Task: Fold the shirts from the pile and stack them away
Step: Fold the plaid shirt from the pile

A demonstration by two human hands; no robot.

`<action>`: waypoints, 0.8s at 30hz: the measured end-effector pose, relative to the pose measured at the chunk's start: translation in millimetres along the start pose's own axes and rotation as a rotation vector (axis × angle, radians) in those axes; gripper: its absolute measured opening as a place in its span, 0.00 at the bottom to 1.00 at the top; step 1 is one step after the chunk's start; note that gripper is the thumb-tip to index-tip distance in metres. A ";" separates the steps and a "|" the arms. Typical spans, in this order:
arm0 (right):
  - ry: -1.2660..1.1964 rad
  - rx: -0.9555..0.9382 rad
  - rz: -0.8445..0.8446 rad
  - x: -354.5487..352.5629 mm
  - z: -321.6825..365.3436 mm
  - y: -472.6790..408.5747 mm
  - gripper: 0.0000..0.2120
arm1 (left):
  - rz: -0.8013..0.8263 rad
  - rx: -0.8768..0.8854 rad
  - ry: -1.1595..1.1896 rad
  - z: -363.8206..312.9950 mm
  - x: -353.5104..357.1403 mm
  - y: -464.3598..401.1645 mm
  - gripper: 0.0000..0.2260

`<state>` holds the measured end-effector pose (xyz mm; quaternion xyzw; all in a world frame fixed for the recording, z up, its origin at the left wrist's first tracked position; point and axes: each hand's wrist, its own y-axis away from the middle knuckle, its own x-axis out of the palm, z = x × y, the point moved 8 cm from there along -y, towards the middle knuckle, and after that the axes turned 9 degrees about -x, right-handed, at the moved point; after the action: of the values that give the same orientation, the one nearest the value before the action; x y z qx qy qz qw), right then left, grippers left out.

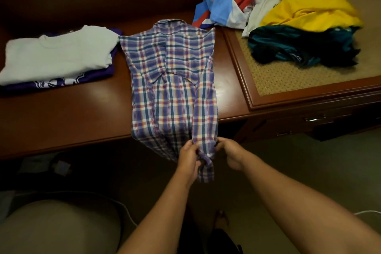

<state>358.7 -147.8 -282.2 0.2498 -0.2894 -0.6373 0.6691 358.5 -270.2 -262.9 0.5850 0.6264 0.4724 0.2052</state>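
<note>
Over the desk (68, 113) edge, both hands pinch the hem of the plaid shirt (173, 80), left hand (188, 159) and right hand (228, 150) close together on its hanging tail, likely to lift it up for the next fold. Beyond the hands the shirt lies collar-away, sleeves folded in. Far left sit 2 folded shirts (57, 57); far right, the unfolded pile (288, 16).

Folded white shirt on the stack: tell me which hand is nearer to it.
Left. The left hand grips the plaid shirt's hem at the table edge, down and right of the folded white shirt. The right hand grips the same hem just farther right.
</note>
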 end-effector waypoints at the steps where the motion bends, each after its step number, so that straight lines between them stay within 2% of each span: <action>1: -0.007 -0.005 0.009 0.7 0.7 1.9 0.21 | -0.021 0.003 -0.083 0.9 -2.6 1.1 0.09; 5: 0.019 -0.068 -0.169 -19.7 7.4 7.5 0.08 | -0.147 0.073 -0.675 4.7 -10.7 -5.5 0.08; 7: 0.054 -0.128 -0.278 -34.8 13.4 9.7 0.06 | -0.221 0.131 -0.752 -2.7 -14.7 -7.2 0.06; 9: 0.096 -0.187 -0.371 -49.8 17.2 9.9 0.05 | -0.264 0.155 -0.781 -7.9 -17.9 -8.8 0.09; 12: 0.247 -0.184 -0.463 -67.0 11.5 8.9 0.07 | -0.329 0.143 -0.996 -4.4 -29.7 -10.6 0.15; 15: 0.310 -0.146 -0.441 -71.5 0.2 7.3 0.09 | -0.410 0.100 -0.938 -1.5 -58.1 -8.1 0.14; 19: 0.334 -0.152 -0.391 -61.8 4.2 -1.7 0.12 | -0.539 0.053 -0.582 -15.1 -107.3 -4.4 0.14; 21: 0.296 -0.138 -0.352 -50.3 9.0 -9.8 0.16 | -0.570 0.027 -0.468 -24.7 -127.4 -2.0 0.16; 24: 0.197 -0.094 -0.328 -37.2 13.4 -24.1 0.25 | -0.574 0.046 -0.482 -43.0 -144.2 -6.9 0.25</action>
<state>331.4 -111.7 -292.2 0.3232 -0.1477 -0.7232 0.5922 353.3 -418.0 -291.2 0.4845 0.7091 0.2304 0.4575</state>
